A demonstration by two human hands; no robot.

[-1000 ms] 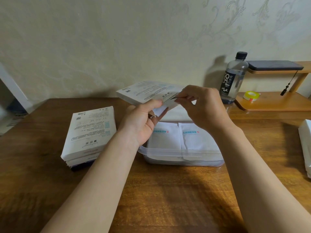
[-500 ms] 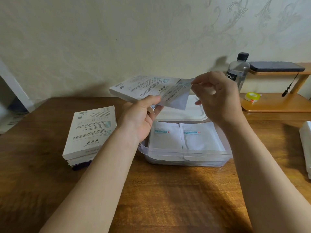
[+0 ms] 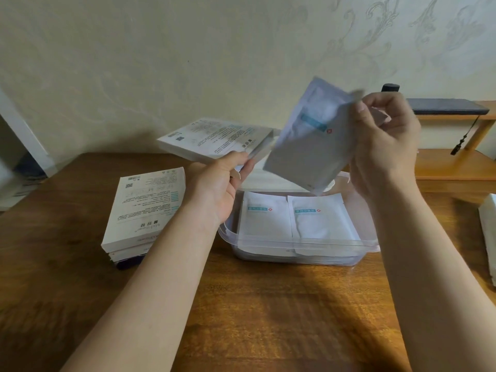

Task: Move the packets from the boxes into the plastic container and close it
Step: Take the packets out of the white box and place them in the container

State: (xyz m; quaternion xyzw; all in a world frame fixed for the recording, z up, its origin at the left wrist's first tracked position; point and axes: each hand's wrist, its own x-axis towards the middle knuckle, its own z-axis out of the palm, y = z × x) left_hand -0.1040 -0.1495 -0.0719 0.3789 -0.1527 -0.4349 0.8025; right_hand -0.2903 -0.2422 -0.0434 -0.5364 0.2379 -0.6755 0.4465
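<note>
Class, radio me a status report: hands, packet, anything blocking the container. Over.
Left hand grips open white cardboard box. Right hand pinches white flat packet, airborne over clear plastic container. Container opening unobstructed; white lid lies behind it.

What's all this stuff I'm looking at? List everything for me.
held packet: one, white with teal label, in the air above the container
held box: one, white, raised behind the container
stacked boxes: a few, mostly white, table's left
plastic container: one, clear, table centre, open
packets inside: two showing, white, side by side
lid: one, whitish, behind the container
table: one, brown wood
shelf: one, wooden, far right
bottle cap: one, black, behind right hand
left hand: grips held box
right hand: pinches held packet
</note>
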